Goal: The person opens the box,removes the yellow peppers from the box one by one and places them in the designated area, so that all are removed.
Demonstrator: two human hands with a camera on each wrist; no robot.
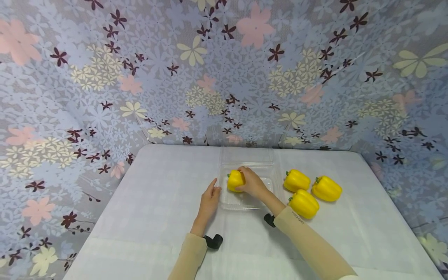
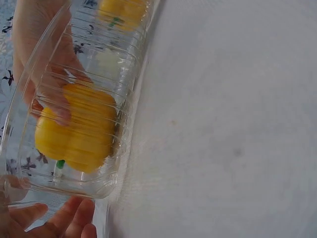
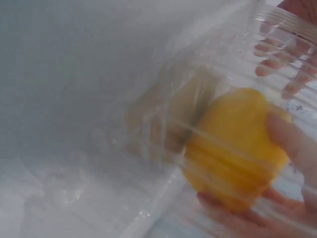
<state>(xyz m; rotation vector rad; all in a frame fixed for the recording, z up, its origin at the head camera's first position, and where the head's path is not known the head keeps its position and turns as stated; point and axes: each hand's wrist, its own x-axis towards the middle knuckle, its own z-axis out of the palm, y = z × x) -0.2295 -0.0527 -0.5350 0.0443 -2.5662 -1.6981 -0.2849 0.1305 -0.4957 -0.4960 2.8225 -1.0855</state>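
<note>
My right hand (image 1: 254, 184) grips a yellow bell pepper (image 1: 235, 181) with a green stem, inside the left part of a clear plastic container (image 1: 241, 207). In the left wrist view the pepper (image 2: 81, 134) shows through the ribbed plastic wall, with right-hand fingers over it. The right wrist view has the thumb on one side of the pepper (image 3: 240, 144) and fingers on the other. My left hand (image 1: 209, 202) is at the container's left side, its fingers fairly straight and fingertips right by the wall.
Three more yellow bell peppers lie right of the container: one nearer the back (image 1: 296, 180), one in front (image 1: 304, 204) and one farthest right (image 1: 327, 188). The container's clear lid (image 1: 247, 154) stands raised at the back, near the flowered cloth (image 1: 245, 85). A white cloth covers the table (image 1: 168, 175).
</note>
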